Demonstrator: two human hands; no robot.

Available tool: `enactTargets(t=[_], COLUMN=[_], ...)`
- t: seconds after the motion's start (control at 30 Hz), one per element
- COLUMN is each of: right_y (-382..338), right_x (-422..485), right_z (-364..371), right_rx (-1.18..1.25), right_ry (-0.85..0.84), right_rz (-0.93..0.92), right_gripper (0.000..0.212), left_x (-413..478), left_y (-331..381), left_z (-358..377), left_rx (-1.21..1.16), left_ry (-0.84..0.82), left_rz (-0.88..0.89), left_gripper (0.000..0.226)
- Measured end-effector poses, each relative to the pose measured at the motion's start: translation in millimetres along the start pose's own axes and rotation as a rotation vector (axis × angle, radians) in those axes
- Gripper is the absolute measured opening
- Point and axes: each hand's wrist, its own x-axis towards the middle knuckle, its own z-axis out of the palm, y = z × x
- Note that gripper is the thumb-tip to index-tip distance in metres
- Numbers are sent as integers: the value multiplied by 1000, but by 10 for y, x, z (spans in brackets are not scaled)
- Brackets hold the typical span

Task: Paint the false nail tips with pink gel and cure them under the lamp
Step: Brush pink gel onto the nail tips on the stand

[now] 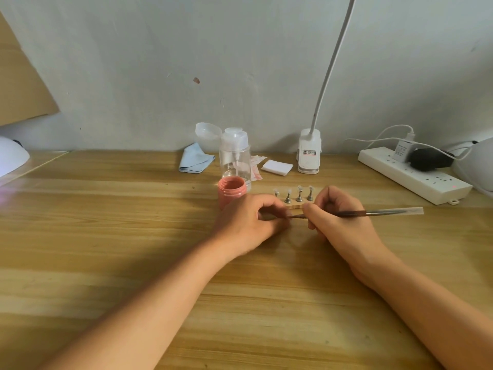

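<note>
An open jar of pink gel [231, 189] stands on the wooden table [133, 236], just behind my left hand [248, 220]. Several clear nail tips on small metal stands [293, 194] sit in a row on a wooden base [294, 207] between my hands. My left hand pinches something small at its fingertips; what it is stays hidden. My right hand [338, 217] grips a thin brush [373, 213], its tip pointing left to my left fingertips. A white curing lamp [10, 158] sits at the far left edge.
Behind the jar stand a clear pump bottle [235, 153], a blue cloth [194, 158] and white pads [277, 166]. A white clip lamp [309, 153] rises by the wall. A power strip [413, 174] with plugs lies at the right, beside a white object [477, 161].
</note>
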Motion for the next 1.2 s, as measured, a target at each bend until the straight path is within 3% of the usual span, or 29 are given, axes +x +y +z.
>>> enactTargets(t=[0.23, 0.43, 0.73, 1.03, 1.2], right_y=[9, -10, -14, -15, -17], right_x=[14, 3, 5, -1, -7], right_z=[-17, -41, -20, -40, 1], right_rx=[-12, 137, -48, 130, 15], right_ry=[20, 58, -2, 60, 3], right_rz=[34, 38, 26, 39, -11], right_gripper=[19, 20, 19, 21, 24], left_x=[3, -1, 9, 2, 4], left_y=[5, -17, -2, 5, 5], left_z=[-2, 7, -9, -14, -14], left_rx=[-9, -35, -61, -90, -97], left_ry=[-2, -4, 1, -8, -5], left_rz=[-5, -9, -63, -62, -59], left_gripper=[23, 17, 24, 14, 21])
